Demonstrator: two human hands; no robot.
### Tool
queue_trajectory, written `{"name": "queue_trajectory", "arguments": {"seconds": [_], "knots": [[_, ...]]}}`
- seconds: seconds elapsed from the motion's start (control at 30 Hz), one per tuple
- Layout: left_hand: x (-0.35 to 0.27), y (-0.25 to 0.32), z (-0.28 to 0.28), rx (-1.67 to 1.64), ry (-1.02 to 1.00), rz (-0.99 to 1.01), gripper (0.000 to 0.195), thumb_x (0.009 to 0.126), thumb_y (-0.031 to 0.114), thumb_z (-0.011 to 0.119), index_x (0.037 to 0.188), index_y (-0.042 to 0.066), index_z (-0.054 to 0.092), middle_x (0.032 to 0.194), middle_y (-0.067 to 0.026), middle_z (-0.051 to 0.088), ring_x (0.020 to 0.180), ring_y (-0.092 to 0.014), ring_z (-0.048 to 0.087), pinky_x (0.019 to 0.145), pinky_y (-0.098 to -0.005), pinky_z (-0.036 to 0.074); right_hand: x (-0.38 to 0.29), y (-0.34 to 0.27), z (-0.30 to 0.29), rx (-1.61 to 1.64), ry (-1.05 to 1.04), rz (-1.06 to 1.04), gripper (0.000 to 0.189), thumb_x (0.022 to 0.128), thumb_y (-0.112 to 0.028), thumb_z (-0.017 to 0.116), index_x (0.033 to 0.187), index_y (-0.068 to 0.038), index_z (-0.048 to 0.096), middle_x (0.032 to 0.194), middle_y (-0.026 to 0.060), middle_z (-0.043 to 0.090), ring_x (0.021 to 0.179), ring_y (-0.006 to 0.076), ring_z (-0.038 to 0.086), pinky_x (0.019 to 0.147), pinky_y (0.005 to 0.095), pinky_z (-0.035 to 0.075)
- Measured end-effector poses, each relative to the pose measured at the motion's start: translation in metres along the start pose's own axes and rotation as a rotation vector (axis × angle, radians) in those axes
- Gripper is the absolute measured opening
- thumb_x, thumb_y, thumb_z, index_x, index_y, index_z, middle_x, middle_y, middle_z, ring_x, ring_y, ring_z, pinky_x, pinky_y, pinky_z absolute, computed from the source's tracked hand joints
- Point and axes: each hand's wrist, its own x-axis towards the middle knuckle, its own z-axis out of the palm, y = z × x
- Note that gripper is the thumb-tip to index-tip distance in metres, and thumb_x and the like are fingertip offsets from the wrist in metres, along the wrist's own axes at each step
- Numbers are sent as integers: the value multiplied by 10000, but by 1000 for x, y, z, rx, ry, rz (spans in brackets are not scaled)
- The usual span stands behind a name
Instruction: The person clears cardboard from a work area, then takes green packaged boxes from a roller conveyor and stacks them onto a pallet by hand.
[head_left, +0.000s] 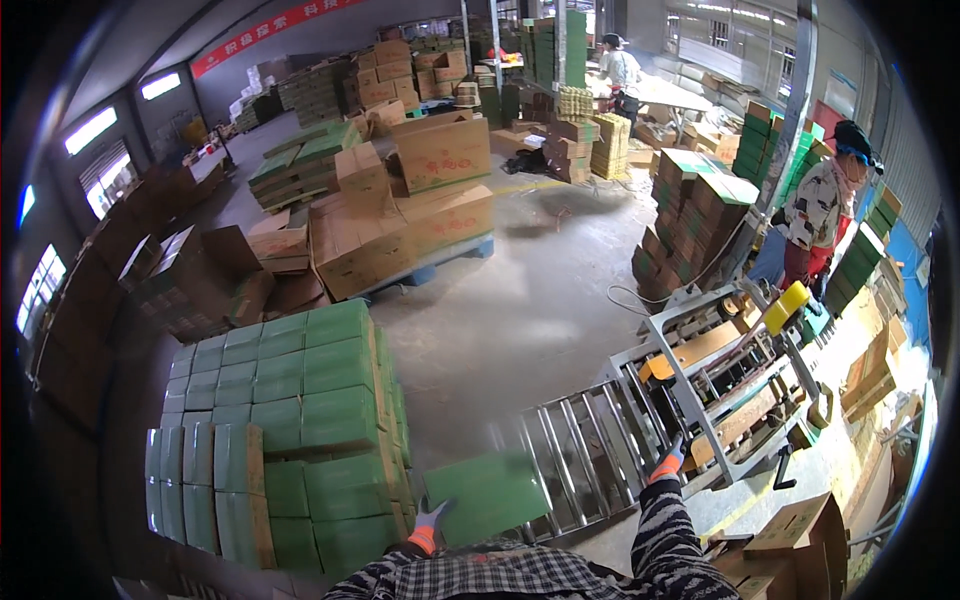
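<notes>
A flat green cardboard box (487, 496) lies at the near end of the roller conveyor (581, 450). My left hand (431, 519), in a grey glove with an orange cuff, is at the box's left edge with its fingers apart; whether it grips the edge is unclear. My right hand (670, 459), gloved alike, reaches to the side of the carton sealing machine (720, 382), beside the rollers. Its fingers are partly hidden, so I cannot tell if they hold anything.
Stacked green boxes (330, 420) stand at my left. Brown cartons (795, 547) lie near right. A co-worker (817, 202) stands beyond the machine, another person (621, 75) at a far table. Large cartons (397, 225) rest on a blue pallet (420, 276); a hand crank (784, 466) juts from the machine.
</notes>
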Motion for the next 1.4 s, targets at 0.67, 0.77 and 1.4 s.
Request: {"name": "queue_trajectory", "arguments": {"seconds": [0.67, 0.77, 1.4], "knots": [[-89, -3, -99, -49, 299, 209, 561, 849, 139, 614, 1327, 41, 337, 1237, -164, 496, 1044, -282, 544, 870, -381, 477, 35, 36, -20, -446, 105, 110, 437, 952, -197, 353, 1336, 11, 337, 1220, 155, 541, 1040, 256, 575, 913, 312, 436], [-82, -15, -102, -17, 173, 223, 516, 893, 182, 536, 1338, 29, 323, 1291, -173, 455, 1107, -293, 512, 928, -380, 442, 54, 40, -32, -477, 96, 24, 447, 960, -134, 319, 1384, -1, 274, 1232, 148, 533, 1036, 253, 578, 915, 306, 439], [-147, -7, -110, 517, 253, 587, 498, 882, 199, 547, 1301, -5, 369, 1272, -145, 472, 1200, -293, 416, 1029, -409, 290, -86, 19, -7, 97, -644, 581, 395, 797, -436, 618, 1110, -197, 595, 1071, -17, 609, 998, 185, 533, 820, 407, 414]]}}
